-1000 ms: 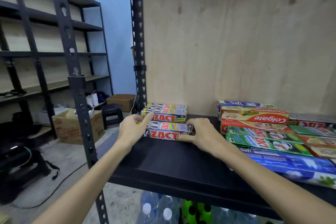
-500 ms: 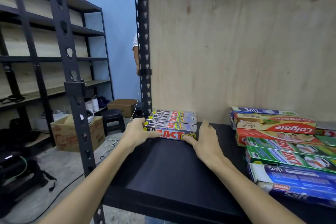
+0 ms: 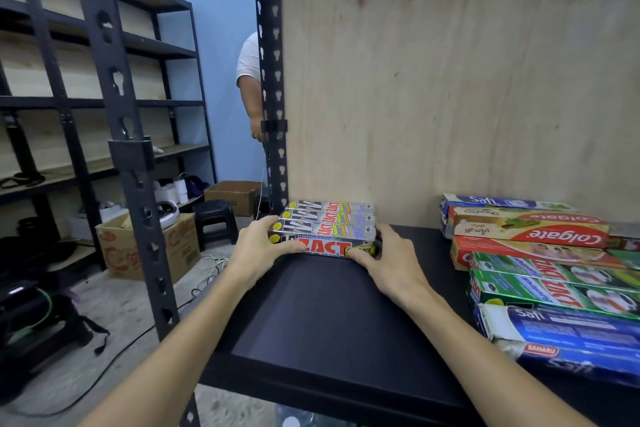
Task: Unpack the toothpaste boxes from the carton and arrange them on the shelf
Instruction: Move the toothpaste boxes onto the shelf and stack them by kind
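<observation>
black stool (image 3: 214,218), floor cables (image 3: 207,267), bystander's arm (image 3: 250,87)

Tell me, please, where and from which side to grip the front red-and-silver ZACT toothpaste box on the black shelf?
Grip the front red-and-silver ZACT toothpaste box by its two short ends, from the open front. It lies flat and long, with another box tight behind, so only ends, top and front face are free. The left hand and right hand already sit there.

both forearms are bare right to the frame's edge, no sleeve showing; the left hand (image 3: 258,250) and right hand (image 3: 393,262) wear nothing, nails short.
</observation>
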Motion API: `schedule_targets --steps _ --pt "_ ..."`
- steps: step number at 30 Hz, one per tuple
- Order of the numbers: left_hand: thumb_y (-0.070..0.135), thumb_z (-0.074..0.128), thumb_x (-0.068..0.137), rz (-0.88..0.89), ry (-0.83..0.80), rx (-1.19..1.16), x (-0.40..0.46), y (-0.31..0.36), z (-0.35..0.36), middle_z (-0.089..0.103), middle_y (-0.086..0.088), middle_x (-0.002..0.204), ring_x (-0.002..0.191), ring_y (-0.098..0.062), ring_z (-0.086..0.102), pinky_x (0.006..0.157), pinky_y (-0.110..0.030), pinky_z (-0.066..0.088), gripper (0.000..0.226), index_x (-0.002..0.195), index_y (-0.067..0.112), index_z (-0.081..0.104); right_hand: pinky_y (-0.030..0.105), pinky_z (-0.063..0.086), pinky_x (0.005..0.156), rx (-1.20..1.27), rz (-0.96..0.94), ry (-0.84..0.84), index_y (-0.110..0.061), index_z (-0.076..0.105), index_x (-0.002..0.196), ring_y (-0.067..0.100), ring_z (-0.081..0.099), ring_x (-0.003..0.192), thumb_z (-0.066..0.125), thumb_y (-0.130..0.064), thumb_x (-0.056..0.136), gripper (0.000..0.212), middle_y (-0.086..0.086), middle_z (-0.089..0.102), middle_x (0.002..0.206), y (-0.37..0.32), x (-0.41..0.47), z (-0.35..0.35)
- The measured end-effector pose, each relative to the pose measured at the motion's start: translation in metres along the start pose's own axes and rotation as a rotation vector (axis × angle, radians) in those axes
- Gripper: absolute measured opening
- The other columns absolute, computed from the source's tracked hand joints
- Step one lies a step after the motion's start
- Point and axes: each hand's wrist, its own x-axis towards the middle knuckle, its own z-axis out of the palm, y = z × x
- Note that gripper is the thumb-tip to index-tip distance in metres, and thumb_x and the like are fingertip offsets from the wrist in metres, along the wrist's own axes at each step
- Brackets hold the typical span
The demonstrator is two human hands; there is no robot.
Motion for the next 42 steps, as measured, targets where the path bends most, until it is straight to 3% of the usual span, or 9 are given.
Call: schedule_targets --steps 3,6,9,15,18,21,26,32,42 --pt "0.043 0.087 0.073 -0.026 -0.034 0.020 0.000 0.000 0.000 0.063 0.011 0.116 0.105 -0.003 0.059 0.083 -0.023 0.048 0.081 0.140 0.018 0.051 0.033 0.050 0.099 0.003 0.001 -0.001 -0.018 0.050 0.136 0.017 0.061 0.119 0.077 -0.034 0.087 0.058 -0.001 0.064 0.130 -0.004 -0.003 0.000" --pt "0.059 0.086 0.067 -0.046 -0.024 0.138 -0.005 0.003 0.001 0.048 -0.004 0.142 0.139 -0.022 0.034 0.112 -0.044 0.037 0.109 0.153 0.020 0.031 0.039 0.047 0.104 -0.019 -0.007 0.063 -0.016 0.043 0.138 0.023 0.053 0.125 0.075 -0.037 0.085 0.065 0.003 0.058 0.132 -0.007 -0.011 -0.001" --pt "0.065 0.082 0.066 0.034 0.103 0.315 -0.021 0.012 0.003 0.036 -0.003 0.156 0.143 -0.025 0.017 0.117 -0.046 0.021 0.120 0.158 0.016 0.022 0.038 0.041 0.102 -0.099 -0.076 0.164 -0.013 0.044 0.136 0.025 0.046 0.124 0.070 -0.037 0.089 0.058 0.007 0.054 0.129 -0.011 -0.026 -0.009" --pt "0.053 0.082 0.075 0.284 0.196 0.151 -0.074 0.043 0.014 0.041 0.019 0.140 0.136 -0.010 0.023 0.111 -0.030 0.026 0.090 0.149 0.027 0.040 0.035 0.044 0.104 0.056 -0.233 0.224 -0.021 0.038 0.144 0.013 0.043 0.122 0.066 -0.030 0.093 0.059 -0.004 0.049 0.133 -0.028 -0.070 -0.029" --pt "0.039 0.075 0.088 0.312 0.181 0.001 -0.093 0.070 0.022 0.052 0.015 0.136 0.132 -0.003 0.033 0.110 -0.028 0.037 0.064 0.144 0.030 0.045 0.019 0.041 0.098 0.184 -0.236 0.294 -0.024 0.031 0.151 0.006 0.048 0.119 0.066 -0.033 0.094 0.067 -0.007 0.047 0.135 -0.038 -0.092 -0.051" --pt "0.032 0.072 0.090 0.355 0.172 -0.001 -0.107 0.105 0.043 0.058 0.013 0.131 0.121 0.002 0.042 0.105 -0.016 0.037 0.058 0.142 0.027 0.048 0.022 0.041 0.099 0.150 -0.256 0.375 -0.020 0.034 0.149 0.010 0.051 0.120 0.067 -0.033 0.093 0.067 -0.002 0.050 0.139 -0.038 -0.100 -0.088" --pt "0.037 0.073 0.086 0.392 0.155 -0.045 -0.113 0.170 0.101 0.058 0.009 0.126 0.121 -0.011 0.051 0.103 -0.041 0.046 0.059 0.138 0.025 0.050 0.019 0.031 0.098 -0.012 -0.223 0.391 -0.016 0.030 0.153 0.015 0.041 0.130 0.069 -0.032 0.093 0.073 0.003 0.050 0.142 -0.002 -0.106 -0.171" --pt "0.048 0.070 0.082 0.435 0.088 0.028 -0.113 0.239 0.193 0.064 0.005 0.119 0.113 -0.016 0.059 0.096 -0.044 0.051 0.053 0.128 0.028 0.053 0.041 0.041 0.102 -0.264 -0.071 0.440 -0.013 0.035 0.149 0.029 0.047 0.127 0.074 -0.041 0.086 0.079 0.010 0.058 0.136 0.073 -0.110 -0.269" --pt "0.045 0.072 0.080 0.477 -0.110 0.277 -0.087 0.304 0.315 0.073 0.005 0.102 0.101 -0.019 0.066 0.090 -0.038 0.052 0.036 0.110 0.025 0.067 0.046 0.037 0.101 -0.658 0.209 0.324 -0.013 0.037 0.147 0.039 0.045 0.127 0.069 -0.062 0.081 0.088 0.016 0.057 0.136 0.175 -0.078 -0.375"
